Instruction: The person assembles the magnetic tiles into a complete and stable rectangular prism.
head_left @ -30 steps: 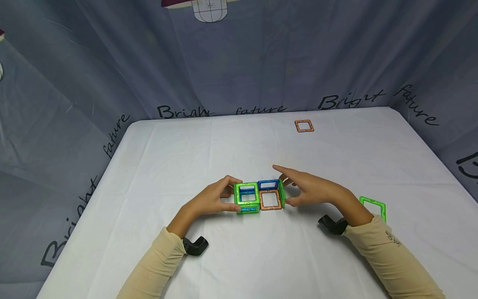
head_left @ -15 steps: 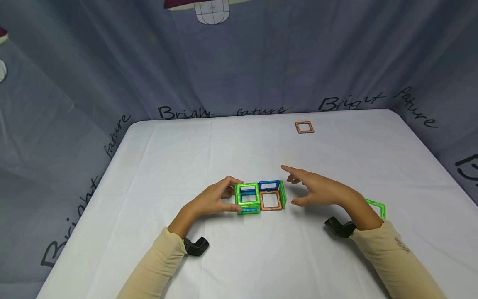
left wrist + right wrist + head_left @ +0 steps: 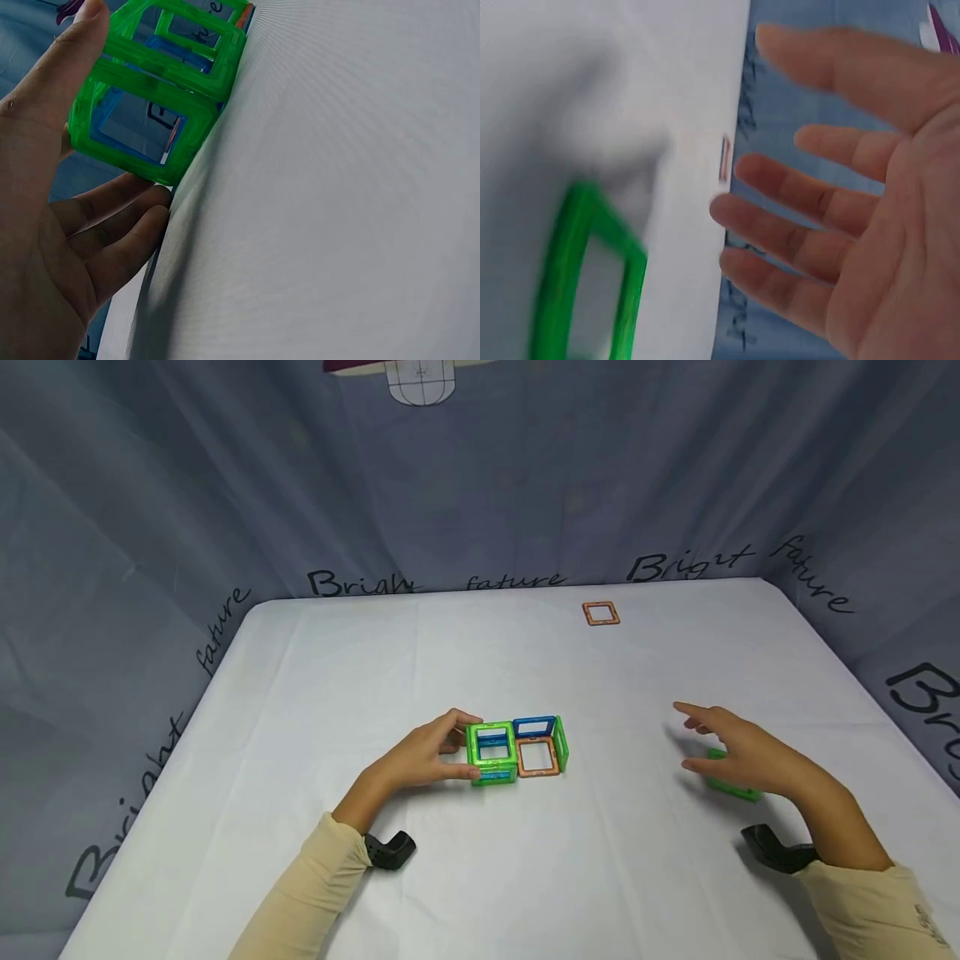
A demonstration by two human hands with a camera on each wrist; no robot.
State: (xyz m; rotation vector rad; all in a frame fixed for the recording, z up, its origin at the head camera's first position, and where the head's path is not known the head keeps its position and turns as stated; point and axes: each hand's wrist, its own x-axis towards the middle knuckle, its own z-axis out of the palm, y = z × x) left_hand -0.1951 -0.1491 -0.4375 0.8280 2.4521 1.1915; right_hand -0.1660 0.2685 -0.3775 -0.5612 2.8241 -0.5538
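Note:
My left hand (image 3: 416, 762) holds the left side of a cube of green and blue magnetic tiles (image 3: 495, 763), thumb at the front and fingers behind. The left wrist view shows the cube's green frame (image 3: 199, 124) beside that thumb. Joined to its right are a flat orange magnetic tile (image 3: 538, 772), a blue upright tile (image 3: 534, 721) at the back and a green upright tile (image 3: 562, 745) on the right. My right hand (image 3: 750, 758), fingers extended and holding nothing, is over a loose green magnetic tile (image 3: 738, 792), partly hiding it. In the right wrist view this green tile (image 3: 559, 277) appears blurred.
Another orange magnetic tile (image 3: 602, 622) lies near the far edge of the white-covered table (image 3: 360, 660). Behind it hangs a grey-blue curtain (image 3: 525, 485) with lettering. Each wrist wears a black camera mount (image 3: 390, 852).
My right hand has left the green upright tile and moved rightward over the loose green tile. The left hand keeps its hold on the cube.

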